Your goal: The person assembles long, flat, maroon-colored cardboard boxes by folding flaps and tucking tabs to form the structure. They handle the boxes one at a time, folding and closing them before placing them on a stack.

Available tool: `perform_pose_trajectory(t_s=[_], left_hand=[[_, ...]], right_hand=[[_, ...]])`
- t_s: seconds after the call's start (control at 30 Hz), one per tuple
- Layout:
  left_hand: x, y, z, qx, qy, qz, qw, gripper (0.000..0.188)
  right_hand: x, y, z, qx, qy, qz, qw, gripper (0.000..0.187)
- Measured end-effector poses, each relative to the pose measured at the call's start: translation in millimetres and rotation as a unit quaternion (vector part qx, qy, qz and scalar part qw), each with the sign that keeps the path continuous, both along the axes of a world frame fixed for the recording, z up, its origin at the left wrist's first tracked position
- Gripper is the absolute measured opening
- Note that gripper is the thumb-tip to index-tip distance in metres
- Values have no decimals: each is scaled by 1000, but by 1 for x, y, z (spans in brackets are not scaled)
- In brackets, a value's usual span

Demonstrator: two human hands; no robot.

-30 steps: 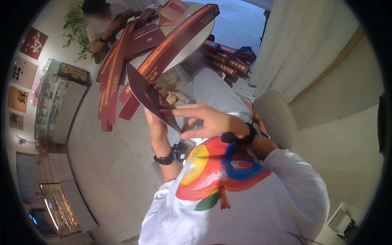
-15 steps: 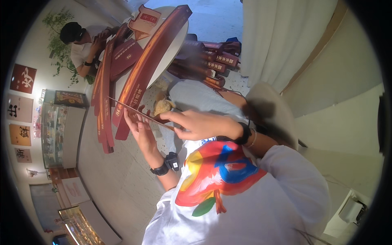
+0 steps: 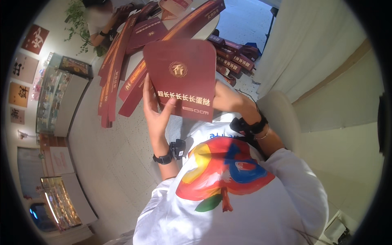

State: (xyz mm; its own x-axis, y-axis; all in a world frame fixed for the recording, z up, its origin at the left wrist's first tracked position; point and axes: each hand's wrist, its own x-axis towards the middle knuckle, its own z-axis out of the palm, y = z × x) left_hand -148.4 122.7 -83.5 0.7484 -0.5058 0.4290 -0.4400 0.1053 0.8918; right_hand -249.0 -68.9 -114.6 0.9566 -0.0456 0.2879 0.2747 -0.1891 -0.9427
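Observation:
A flat maroon cardboard piece (image 3: pixel 183 83) with rounded top corners, a round gold emblem and pale print faces me in front of my chest. My left hand (image 3: pixel 156 116) is closed on its lower left edge, the thumb across the front and the other fingers reaching along the side and behind. At the right edge is my right hand (image 3: pixel 226 97), its fingers hidden behind the cardboard, so their grip cannot be made out. Beyond the cardboard, long maroon boxes (image 3: pixel 116 77) lie fanned over the round white table (image 3: pixel 210 25) and stick out past its near edge.
More maroon boxes (image 3: pixel 232 57) are piled low, right of the table. Across the table a person (image 3: pixel 100 24) in a dark cap sits with hands raised. A beige chair back (image 3: pixel 281 116) is by my right arm, near a white curtain (image 3: pixel 302 45). Glass display cases (image 3: pixel 51 96) line the left.
The cardboard has turned from nearly edge-on to showing its broad printed face. My right hand has gone from in front of it to its right edge, partly behind. The view has shifted slightly.

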Motion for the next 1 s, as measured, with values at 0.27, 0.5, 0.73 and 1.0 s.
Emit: perform_pose_trajectory(t_s=[0.27,0.5,0.73,1.0], left_hand=[[11,27,8,-40,-39,-54,997,100],[-8,13,12,-108,-96,-15,989,90],[-6,20,11,-183,-20,-62,981,72],[1,29,3,-158,-185,7,970,81]], right_hand=[[18,-11,5,229,-17,-33,973,51],[30,-4,5,204,-97,-137,965,34],[34,3,8,327,-95,-83,937,34],[28,21,22,312,-67,-78,945,60]])
